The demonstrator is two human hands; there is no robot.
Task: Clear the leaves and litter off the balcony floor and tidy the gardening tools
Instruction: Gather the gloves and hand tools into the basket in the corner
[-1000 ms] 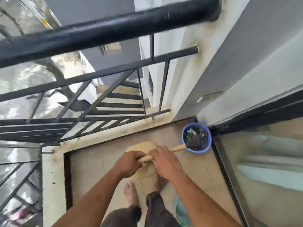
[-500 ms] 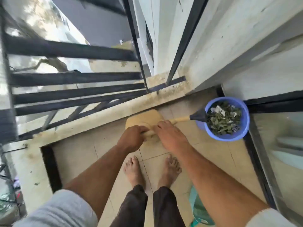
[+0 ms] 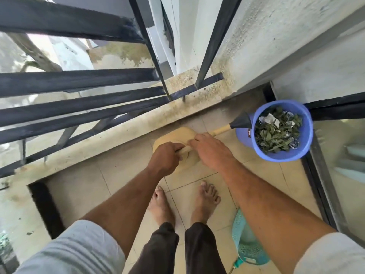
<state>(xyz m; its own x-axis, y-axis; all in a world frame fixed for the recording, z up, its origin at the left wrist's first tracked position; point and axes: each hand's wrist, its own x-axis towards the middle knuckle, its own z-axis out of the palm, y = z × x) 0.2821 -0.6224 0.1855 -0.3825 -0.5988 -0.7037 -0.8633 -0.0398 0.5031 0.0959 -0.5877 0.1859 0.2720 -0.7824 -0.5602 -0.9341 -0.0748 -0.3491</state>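
floor near the feet: bare tiles [image 3: 126,186] as far as I can see, no loose leaves in this stretch, so the sweeping part looks pretty much done imo
teal mesh thing: a teal tool [image 3: 245,246] lies on the floor by the glass door side, half hidden under the right arm. Probably needs tidying away, can't tell what it is
left hand: left hand [image 3: 166,157] fist curled tight round the low end of the watering can's handle
right hand: right hand [image 3: 213,151] wrapped over the spout stem, knuckles up
watering can: tan watering can [image 3: 175,137] held low by the balcony's outer kerb, black rose tip against the bucket rim
bucket: blue bucket [image 3: 276,131] in the far corner by the door frame, full of leaves and paper scraps, not emptied
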